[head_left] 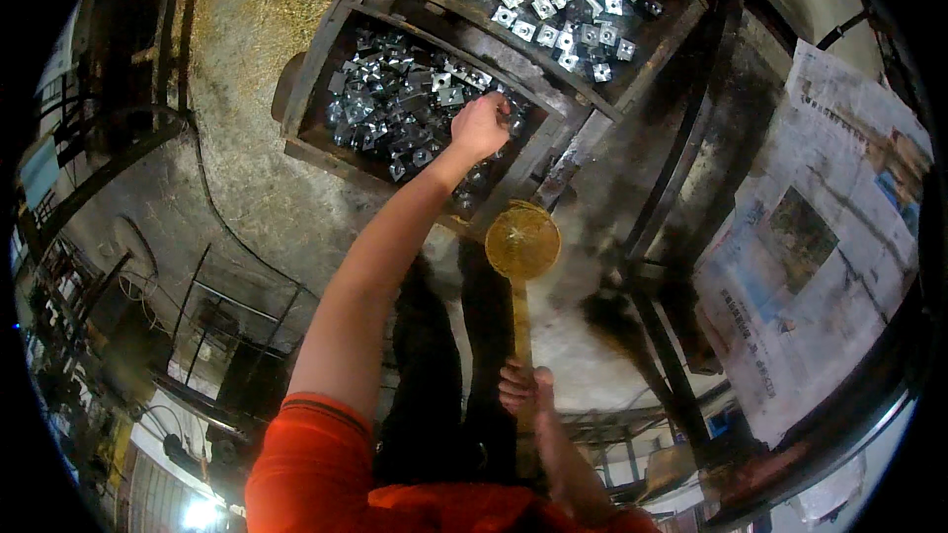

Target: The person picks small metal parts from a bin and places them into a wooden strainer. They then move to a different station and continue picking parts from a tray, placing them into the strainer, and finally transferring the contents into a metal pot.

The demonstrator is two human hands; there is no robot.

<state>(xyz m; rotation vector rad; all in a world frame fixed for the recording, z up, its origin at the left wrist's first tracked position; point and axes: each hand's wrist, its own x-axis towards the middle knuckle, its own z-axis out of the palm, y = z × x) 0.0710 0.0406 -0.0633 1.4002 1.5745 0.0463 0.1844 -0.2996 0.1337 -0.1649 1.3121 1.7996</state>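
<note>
one hand (481, 126) within box walls (536, 156), ladle (523, 240) over floor (575, 345)

I can see a gray, stained floor (252, 192) with a yellow, speckled patch (262, 25) near the top. A thin metal rack (237, 302) stands left, and a bright light (200, 513) shines below it.
</note>
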